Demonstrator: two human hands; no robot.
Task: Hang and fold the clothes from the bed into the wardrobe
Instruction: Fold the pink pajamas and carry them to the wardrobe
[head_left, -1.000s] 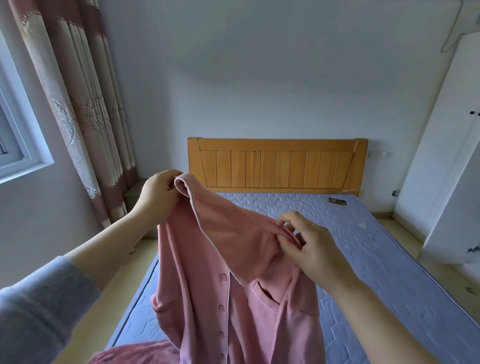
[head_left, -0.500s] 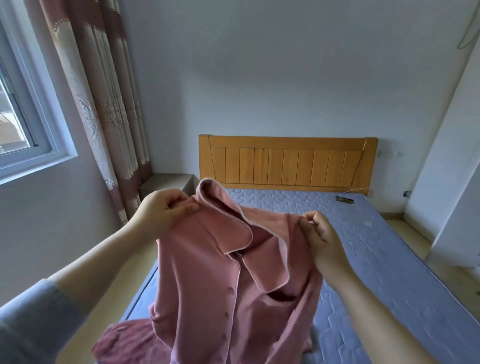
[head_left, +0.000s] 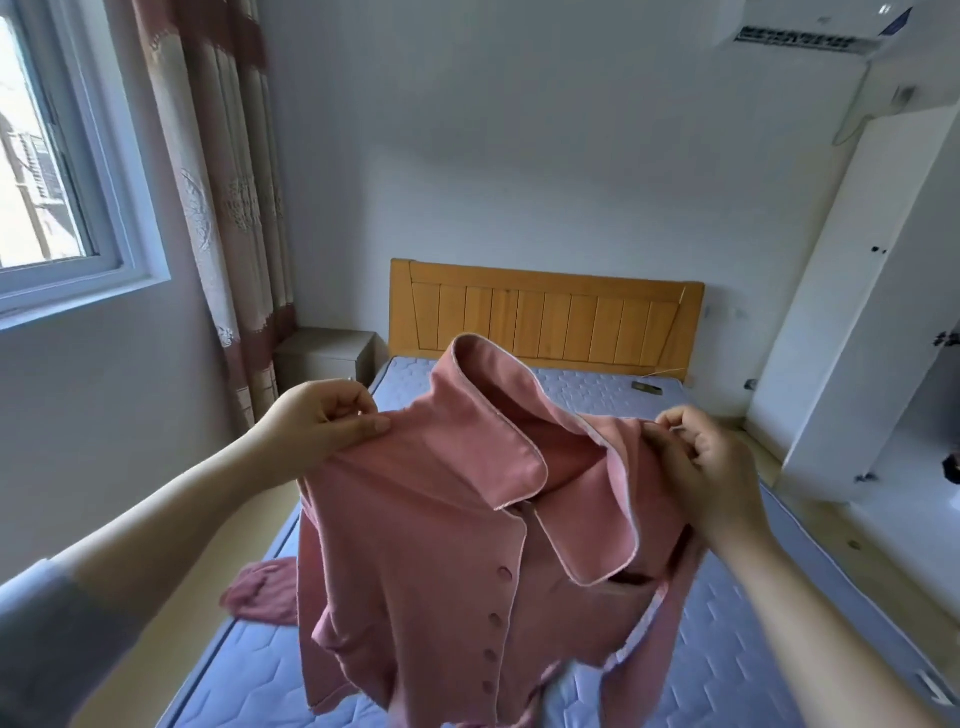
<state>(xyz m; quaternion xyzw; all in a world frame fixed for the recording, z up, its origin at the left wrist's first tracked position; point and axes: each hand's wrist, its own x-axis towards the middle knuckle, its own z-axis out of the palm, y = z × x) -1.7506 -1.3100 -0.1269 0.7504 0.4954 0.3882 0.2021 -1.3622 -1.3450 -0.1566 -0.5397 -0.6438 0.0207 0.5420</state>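
Observation:
A pink button-up shirt (head_left: 431, 545) with a wide piped collar hangs in the air above the bed (head_left: 779, 649), front facing me. My left hand (head_left: 322, 421) pinches its left shoulder. At the other shoulder my right hand (head_left: 701, 462) pinches the cloth, so the shirt is spread between both hands. A second pink garment (head_left: 260, 592) lies on the mattress near the left edge, partly hidden behind the shirt. The white wardrobe (head_left: 857, 260) stands at the right with a door swung open.
The wooden headboard (head_left: 545, 322) backs the blue quilted mattress. A small dark object (head_left: 645, 387) lies near the headboard. A bedside cabinet (head_left: 327, 353), curtain (head_left: 223, 182) and window (head_left: 47, 156) fill the left side. An air conditioner (head_left: 800, 31) hangs top right.
My hands moved apart to the shirt's two shoulders, spreading it wide with the collar opened up. The view shifted, bringing the window and wardrobe more into sight.

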